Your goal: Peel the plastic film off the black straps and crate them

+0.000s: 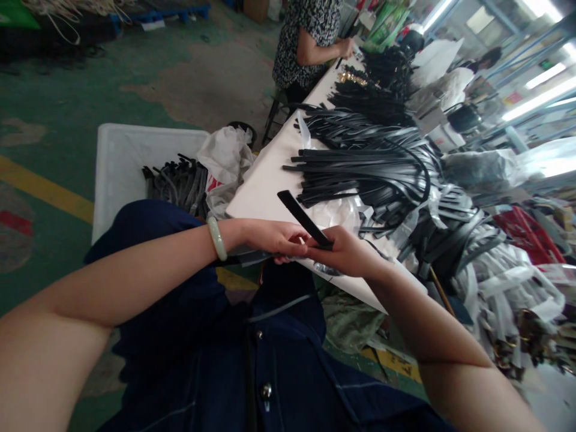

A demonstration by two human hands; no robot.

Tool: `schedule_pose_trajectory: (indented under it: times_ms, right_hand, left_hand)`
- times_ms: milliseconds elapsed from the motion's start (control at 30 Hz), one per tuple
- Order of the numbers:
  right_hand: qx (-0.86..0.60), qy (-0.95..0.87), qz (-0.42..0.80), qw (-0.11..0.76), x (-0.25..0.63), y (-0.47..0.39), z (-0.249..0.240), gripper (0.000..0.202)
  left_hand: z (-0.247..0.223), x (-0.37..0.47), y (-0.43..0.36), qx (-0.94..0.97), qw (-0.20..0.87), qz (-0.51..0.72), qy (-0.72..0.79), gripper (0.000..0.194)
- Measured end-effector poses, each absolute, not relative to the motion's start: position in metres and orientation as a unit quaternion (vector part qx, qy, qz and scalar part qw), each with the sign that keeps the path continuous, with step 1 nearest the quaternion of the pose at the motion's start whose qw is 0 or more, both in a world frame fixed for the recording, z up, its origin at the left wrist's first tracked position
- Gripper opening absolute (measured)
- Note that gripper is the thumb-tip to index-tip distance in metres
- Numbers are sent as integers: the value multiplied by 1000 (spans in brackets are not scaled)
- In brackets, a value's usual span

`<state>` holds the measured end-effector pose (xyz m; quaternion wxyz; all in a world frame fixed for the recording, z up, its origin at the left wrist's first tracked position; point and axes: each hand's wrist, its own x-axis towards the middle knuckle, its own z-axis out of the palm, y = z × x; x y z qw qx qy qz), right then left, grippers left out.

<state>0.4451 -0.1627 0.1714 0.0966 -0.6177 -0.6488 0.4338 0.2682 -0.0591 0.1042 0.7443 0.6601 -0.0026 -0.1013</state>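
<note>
Both hands meet at the near edge of the table point(265, 180), above the person's lap. The right hand point(348, 252) is closed, thumb on top, on the lower end of a black strap point(302, 217), whose free end rises up and to the left, holding its line without drooping. The left hand point(272, 237), a pale bangle point(216, 239) on its wrist, is curled beside the right with fingertips at the same end of the strap; a darker length runs under the left palm toward the lap, though whether it is part of the same strap cannot be told. The strap appears thin, flat and light, semi-stiff rather than limp, with a smooth and probably somewhat slippery face; a pinch across its flat faces near one end seems the surest hold, since the edges offer little purchase. A large heap of like straps point(369, 162) lies fanned on the table just beyond the hands. To the left, on the floor, a white bin point(112, 174) holds a smaller bundle of dark straps point(177, 183) at its right side, beside a crumpled white bag point(227, 159). Another person point(310, 42) works farther along the same table.
</note>
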Motion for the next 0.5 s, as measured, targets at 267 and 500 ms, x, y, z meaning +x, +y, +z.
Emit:
schedule_pose_trajectory:
  times_ms: [267,500]
  right_hand:
    - [-710,-653,243,102,506,-150,196,38]
    - [-576,-790,201,52,432,-123,162,43]
  left_hand:
    - [121,234,-12,847,478,-119,200,30]
    - [114,231,-37,892,390,-61,219,31]
